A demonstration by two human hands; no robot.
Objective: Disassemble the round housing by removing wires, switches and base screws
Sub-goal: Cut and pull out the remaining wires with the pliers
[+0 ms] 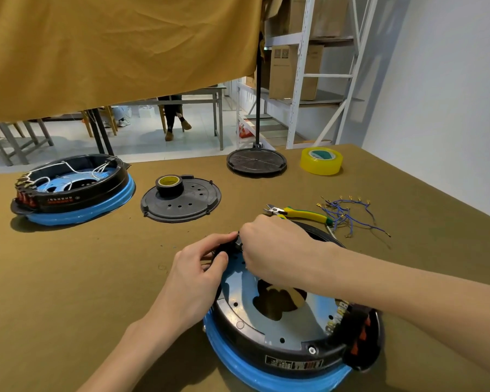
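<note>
Two hands meet at the far rim of the round black-and-blue housing [280,329] on the bench: left hand [193,278] and right hand [269,250] both pinch a small black part [234,246] there. Loose blue wires [348,213] already lie removed; orange switches [361,335] and a base screw [311,350] seemingly remain.

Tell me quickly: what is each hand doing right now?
Left hand: pinches a small black part at the housing rim.
Right hand: curled on the same part.
</note>
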